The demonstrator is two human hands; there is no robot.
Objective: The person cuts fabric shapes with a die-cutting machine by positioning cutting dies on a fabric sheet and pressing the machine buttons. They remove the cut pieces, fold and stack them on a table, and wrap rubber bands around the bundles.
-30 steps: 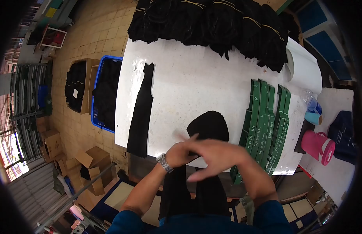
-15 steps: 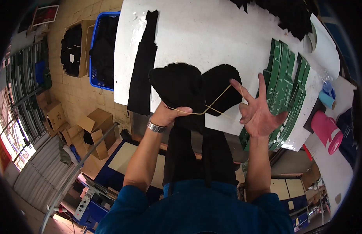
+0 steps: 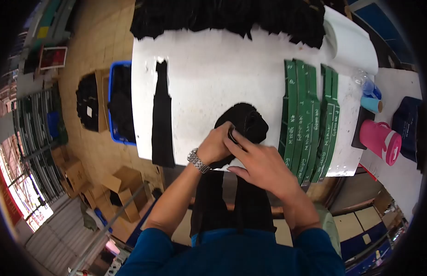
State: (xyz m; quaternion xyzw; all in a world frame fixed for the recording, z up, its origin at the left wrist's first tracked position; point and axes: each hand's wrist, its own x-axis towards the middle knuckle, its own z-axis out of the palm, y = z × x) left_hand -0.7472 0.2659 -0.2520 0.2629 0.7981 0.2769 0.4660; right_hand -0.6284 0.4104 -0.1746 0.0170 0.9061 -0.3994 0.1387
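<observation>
A folded bundle of black fabric (image 3: 243,120) is held at the table's front edge, its top rounded and curled over. My left hand (image 3: 216,146), with a metal watch on the wrist, is closed around the bundle's near left side. My right hand (image 3: 264,168) lies across the bundle's near side, its fingertips bent against the fabric beside my left fingers and its thumb pointing left. I cannot make out the yellow rubber band now. To the left, a long flat black fabric strip (image 3: 163,115) lies on the white table (image 3: 199,69).
Black fabric pieces (image 3: 222,18) line the far edge. Green marked templates (image 3: 298,119) lie to the right, near a pink jug (image 3: 379,140), blue cup (image 3: 371,104) and bottle (image 3: 367,85). A blue basket (image 3: 113,101) and cardboard boxes (image 3: 126,188) stand left of the table.
My right hand has come in from the right, where it stretched the yellow band with spread fingers, onto the bundle. The two fabric lobes are now folded into one. The view has shifted.
</observation>
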